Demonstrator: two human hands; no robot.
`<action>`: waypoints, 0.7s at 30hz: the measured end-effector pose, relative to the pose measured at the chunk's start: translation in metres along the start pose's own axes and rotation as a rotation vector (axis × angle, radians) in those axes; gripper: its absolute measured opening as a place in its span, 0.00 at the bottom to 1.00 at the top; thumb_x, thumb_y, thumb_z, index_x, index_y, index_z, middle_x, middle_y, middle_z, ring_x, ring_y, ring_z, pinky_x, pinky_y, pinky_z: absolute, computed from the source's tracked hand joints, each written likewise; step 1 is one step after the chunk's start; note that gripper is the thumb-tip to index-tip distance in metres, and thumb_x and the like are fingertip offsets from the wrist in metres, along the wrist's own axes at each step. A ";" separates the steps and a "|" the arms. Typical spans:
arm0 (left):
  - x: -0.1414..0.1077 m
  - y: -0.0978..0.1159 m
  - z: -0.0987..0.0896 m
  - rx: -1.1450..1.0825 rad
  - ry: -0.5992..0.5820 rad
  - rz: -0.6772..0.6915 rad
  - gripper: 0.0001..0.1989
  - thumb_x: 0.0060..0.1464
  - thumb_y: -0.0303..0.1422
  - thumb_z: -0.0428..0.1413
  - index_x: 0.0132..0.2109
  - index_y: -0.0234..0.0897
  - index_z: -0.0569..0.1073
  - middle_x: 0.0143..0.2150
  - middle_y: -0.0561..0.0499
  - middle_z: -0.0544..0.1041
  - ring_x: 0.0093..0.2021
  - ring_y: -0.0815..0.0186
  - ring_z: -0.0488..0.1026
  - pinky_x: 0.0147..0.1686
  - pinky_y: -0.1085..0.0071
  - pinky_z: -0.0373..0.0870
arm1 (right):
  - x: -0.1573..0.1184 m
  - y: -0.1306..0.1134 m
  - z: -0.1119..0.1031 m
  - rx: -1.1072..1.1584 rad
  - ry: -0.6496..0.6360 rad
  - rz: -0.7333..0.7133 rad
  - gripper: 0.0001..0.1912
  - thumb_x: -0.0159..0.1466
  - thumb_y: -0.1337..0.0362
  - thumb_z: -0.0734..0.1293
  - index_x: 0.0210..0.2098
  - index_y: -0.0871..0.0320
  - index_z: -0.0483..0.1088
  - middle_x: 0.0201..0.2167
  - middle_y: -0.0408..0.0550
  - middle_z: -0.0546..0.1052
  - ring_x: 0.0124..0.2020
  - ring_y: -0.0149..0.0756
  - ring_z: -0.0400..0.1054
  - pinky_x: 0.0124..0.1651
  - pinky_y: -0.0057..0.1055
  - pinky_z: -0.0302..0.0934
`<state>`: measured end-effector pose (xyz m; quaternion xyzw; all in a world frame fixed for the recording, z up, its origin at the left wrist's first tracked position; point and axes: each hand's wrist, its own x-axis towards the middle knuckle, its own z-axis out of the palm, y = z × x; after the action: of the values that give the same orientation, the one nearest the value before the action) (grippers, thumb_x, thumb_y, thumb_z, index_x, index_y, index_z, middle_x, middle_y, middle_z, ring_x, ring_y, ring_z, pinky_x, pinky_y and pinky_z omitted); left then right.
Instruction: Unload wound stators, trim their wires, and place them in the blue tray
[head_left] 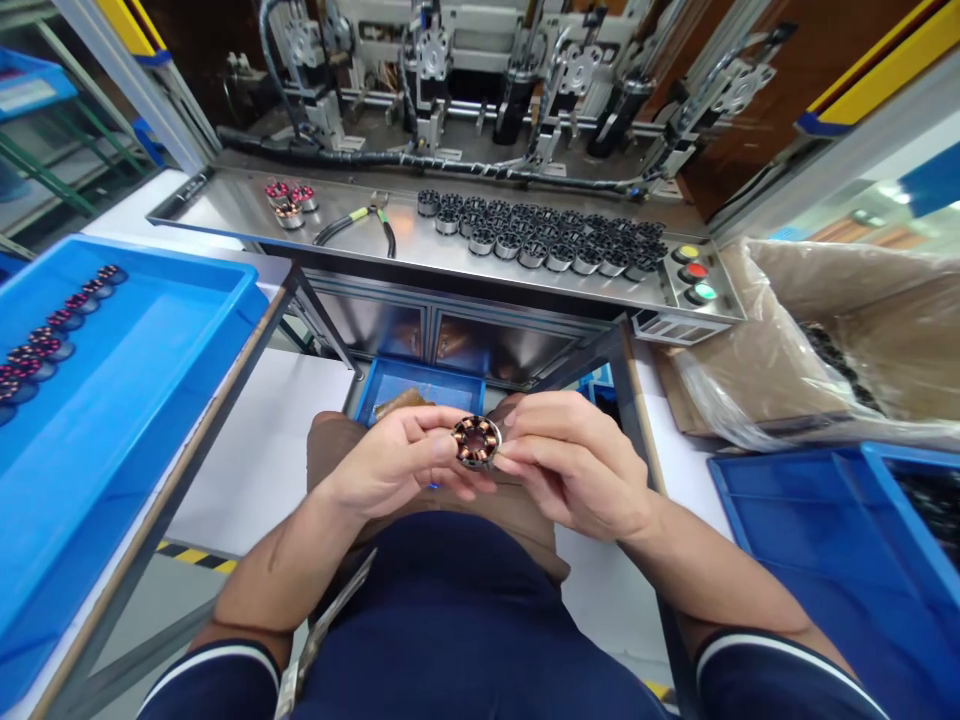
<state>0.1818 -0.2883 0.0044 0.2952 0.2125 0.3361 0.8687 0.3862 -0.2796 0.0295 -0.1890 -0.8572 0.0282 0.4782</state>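
A round motor stator with copper windings (477, 441) is held above my lap. My left hand (409, 452) grips its left side, thumb on the rim and fingers underneath. On the other side, my right hand (574, 462) is closed, with thumb and forefinger pinched at the stator's right edge. Whether a fine wire lies between those fingertips is too small to tell. Beyond my hands, several black-and-silver stators (533, 253) stand in rows on the metal shelf (247, 212). A few stators with red and copper windings (288, 212) sit at the shelf's left, near pliers with black and green handles (385, 228).
On the left is a blue tray (150, 330) with several wound stators. A machine (431, 60) with cables stands behind the shelf, and a button panel (694, 272) at its right end. Further right are a plastic-lined box (787, 290) and a blue bin (795, 530).
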 end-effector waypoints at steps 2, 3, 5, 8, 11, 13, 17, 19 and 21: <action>-0.001 0.000 0.003 -0.004 0.031 0.048 0.18 0.47 0.36 0.71 0.45 0.35 0.80 0.36 0.49 0.85 0.35 0.64 0.84 0.32 0.77 0.79 | -0.001 -0.002 -0.003 -0.038 -0.007 -0.021 0.04 0.65 0.71 0.69 0.40 0.59 0.71 0.31 0.50 0.78 0.33 0.37 0.75 0.35 0.34 0.75; -0.002 0.000 0.004 0.001 0.042 0.074 0.18 0.47 0.36 0.71 0.46 0.36 0.81 0.37 0.49 0.85 0.35 0.65 0.83 0.33 0.77 0.79 | -0.002 -0.002 -0.004 -0.047 0.000 -0.023 0.05 0.63 0.71 0.70 0.39 0.59 0.72 0.31 0.50 0.78 0.33 0.37 0.75 0.35 0.34 0.75; -0.003 -0.002 0.006 0.014 0.063 0.132 0.18 0.47 0.35 0.71 0.45 0.37 0.81 0.37 0.50 0.85 0.34 0.67 0.83 0.33 0.78 0.80 | -0.003 -0.002 -0.005 -0.033 0.009 0.001 0.09 0.61 0.71 0.73 0.40 0.57 0.72 0.32 0.49 0.78 0.34 0.38 0.75 0.36 0.35 0.75; -0.002 -0.003 0.006 0.039 0.091 0.194 0.17 0.47 0.35 0.71 0.45 0.38 0.82 0.37 0.49 0.85 0.33 0.65 0.83 0.33 0.77 0.80 | -0.005 0.005 -0.005 0.072 0.077 0.132 0.21 0.58 0.63 0.77 0.49 0.54 0.72 0.40 0.52 0.79 0.41 0.43 0.76 0.41 0.40 0.75; -0.001 -0.003 0.006 0.072 0.124 0.205 0.17 0.46 0.35 0.72 0.44 0.38 0.81 0.38 0.47 0.86 0.33 0.62 0.84 0.32 0.76 0.81 | -0.005 0.014 -0.004 0.216 0.139 0.237 0.31 0.57 0.54 0.78 0.56 0.53 0.69 0.44 0.54 0.78 0.45 0.45 0.75 0.45 0.43 0.75; -0.001 -0.003 0.006 0.075 0.129 0.219 0.18 0.45 0.35 0.72 0.44 0.37 0.81 0.39 0.47 0.86 0.33 0.63 0.84 0.31 0.76 0.81 | -0.003 0.016 -0.003 0.274 0.080 0.232 0.26 0.58 0.55 0.77 0.53 0.56 0.72 0.41 0.53 0.78 0.43 0.42 0.75 0.44 0.40 0.74; 0.000 -0.004 0.005 0.043 0.112 0.251 0.17 0.46 0.34 0.72 0.45 0.39 0.81 0.37 0.49 0.85 0.33 0.65 0.83 0.31 0.77 0.81 | 0.001 0.011 0.002 0.271 0.057 0.179 0.14 0.61 0.64 0.76 0.45 0.58 0.75 0.35 0.49 0.77 0.37 0.35 0.75 0.37 0.32 0.72; -0.001 -0.005 0.005 0.041 0.114 0.248 0.17 0.46 0.34 0.72 0.45 0.38 0.81 0.36 0.50 0.85 0.33 0.64 0.83 0.31 0.76 0.81 | 0.003 0.008 0.004 0.238 0.075 0.170 0.10 0.62 0.66 0.75 0.43 0.58 0.76 0.33 0.48 0.76 0.35 0.34 0.74 0.35 0.32 0.72; -0.001 -0.006 0.004 0.042 0.123 0.245 0.18 0.45 0.34 0.72 0.44 0.37 0.81 0.36 0.49 0.85 0.32 0.63 0.84 0.31 0.75 0.82 | 0.004 0.005 0.005 0.204 0.075 0.160 0.08 0.62 0.68 0.74 0.41 0.57 0.76 0.32 0.47 0.77 0.33 0.34 0.74 0.34 0.32 0.72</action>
<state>0.1861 -0.2944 0.0032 0.3160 0.2345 0.4525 0.8003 0.3814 -0.2727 0.0285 -0.2079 -0.8137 0.1462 0.5228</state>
